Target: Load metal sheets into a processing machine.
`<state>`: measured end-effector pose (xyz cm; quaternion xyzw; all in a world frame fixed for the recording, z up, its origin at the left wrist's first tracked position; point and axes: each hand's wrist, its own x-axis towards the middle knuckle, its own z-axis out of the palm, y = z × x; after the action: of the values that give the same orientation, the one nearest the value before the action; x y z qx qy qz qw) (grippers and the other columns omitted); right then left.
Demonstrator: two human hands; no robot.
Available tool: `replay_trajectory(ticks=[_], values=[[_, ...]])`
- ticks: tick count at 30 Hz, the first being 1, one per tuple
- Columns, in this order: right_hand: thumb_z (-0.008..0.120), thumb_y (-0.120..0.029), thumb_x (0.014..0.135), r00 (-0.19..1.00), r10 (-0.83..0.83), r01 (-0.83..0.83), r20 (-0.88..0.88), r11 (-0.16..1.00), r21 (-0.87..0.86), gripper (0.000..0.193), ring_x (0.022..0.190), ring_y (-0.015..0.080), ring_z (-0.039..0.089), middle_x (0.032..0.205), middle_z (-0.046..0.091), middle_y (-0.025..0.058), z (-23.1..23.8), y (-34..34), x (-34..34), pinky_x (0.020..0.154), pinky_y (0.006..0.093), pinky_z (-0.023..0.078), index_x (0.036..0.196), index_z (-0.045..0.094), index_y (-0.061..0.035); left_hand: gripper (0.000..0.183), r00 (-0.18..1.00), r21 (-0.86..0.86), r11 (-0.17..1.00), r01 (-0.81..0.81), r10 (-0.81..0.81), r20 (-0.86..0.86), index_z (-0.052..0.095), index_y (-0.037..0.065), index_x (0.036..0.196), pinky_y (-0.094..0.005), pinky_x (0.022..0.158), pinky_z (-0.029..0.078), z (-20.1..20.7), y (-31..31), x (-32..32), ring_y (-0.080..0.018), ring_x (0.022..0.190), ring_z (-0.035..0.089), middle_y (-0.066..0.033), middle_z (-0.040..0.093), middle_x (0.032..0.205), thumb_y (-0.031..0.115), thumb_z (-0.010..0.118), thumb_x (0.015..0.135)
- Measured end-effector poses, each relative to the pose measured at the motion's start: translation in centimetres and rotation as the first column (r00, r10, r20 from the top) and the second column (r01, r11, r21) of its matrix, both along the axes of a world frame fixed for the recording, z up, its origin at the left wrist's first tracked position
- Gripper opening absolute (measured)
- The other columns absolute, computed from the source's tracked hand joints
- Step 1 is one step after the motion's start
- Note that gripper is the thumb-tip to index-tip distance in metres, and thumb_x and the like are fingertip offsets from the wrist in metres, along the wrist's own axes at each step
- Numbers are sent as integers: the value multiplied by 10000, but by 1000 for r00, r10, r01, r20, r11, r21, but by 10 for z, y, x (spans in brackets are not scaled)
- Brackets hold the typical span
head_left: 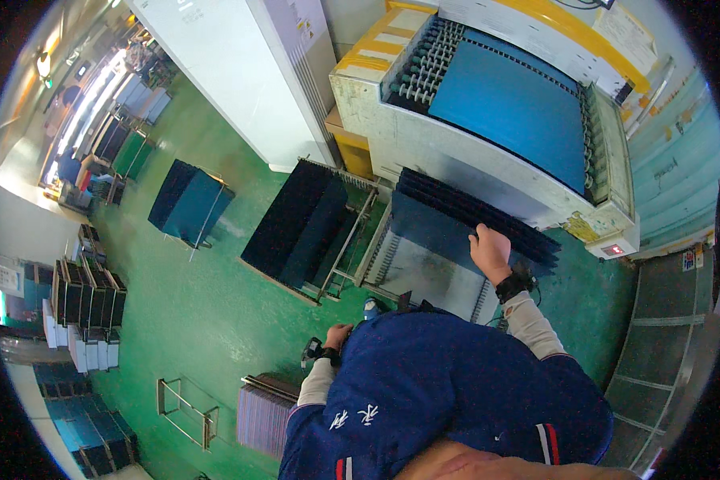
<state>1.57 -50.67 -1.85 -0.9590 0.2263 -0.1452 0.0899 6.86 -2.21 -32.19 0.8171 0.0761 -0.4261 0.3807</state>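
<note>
My right hand (pixel 490 251) is closed at the upper edge of a dark blue panel (pixel 434 230), the nearest of several thin panels leaning in a slotted rack (pixel 386 254). Its fingertips are partly hidden against the panel. My left hand (pixel 338 336) hangs low beside my waist, away from the panels. Its fingers are turned in toward my jacket and mostly hidden. A black strap device sits on each wrist. Left of the slotted rack, a second metal-framed rack (pixel 366 210) holds several dark panels (pixel 296 220).
Ahead stands a roller machine (pixel 360 96) with a blue panel (pixel 508 112) lying on its rollers. On the green floor are a bare metal frame (pixel 186 412), a striped stack of boards (pixel 262 416) and a rack of blue panels (pixel 188 200). A grey cabinet (pixel 668 344) borders the right.
</note>
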Motion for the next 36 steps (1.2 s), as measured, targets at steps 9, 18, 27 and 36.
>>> replay_trajectory(ticks=[9,18,27,36], values=[[666,-199,776,999,-36,37,-23,998,51,214,671,381,588,679,588,156,2,0,2,573,472,448,763,513,-50,426,1000,-11,1000,19,-19,24,716,26,913,-330,700,498,25,-11,5,-203,751,646,-103,695,822,432,689,788],[678,-223,763,999,-36,37,-30,999,21,220,657,364,605,682,597,142,-1,-3,4,562,474,453,752,523,-68,426,999,-52,997,49,-49,9,700,2,970,-324,718,495,32,-13,11,-196,772,639,-87,695,870,386,699,784],[676,-222,762,999,-43,44,-23,999,20,216,658,367,605,675,598,148,-2,-4,5,573,476,457,750,530,-64,404,998,-56,998,-20,16,-65,692,-10,947,-312,689,488,36,-17,13,-176,732,620,-78,685,843,360,710,784],[668,-226,772,998,-52,54,-38,998,36,212,674,375,606,692,604,152,-2,-3,5,582,481,456,761,536,-60,395,997,-65,997,-43,39,-71,686,-8,951,-308,665,485,37,-17,13,-169,711,616,-69,682,824,351,708,788]])
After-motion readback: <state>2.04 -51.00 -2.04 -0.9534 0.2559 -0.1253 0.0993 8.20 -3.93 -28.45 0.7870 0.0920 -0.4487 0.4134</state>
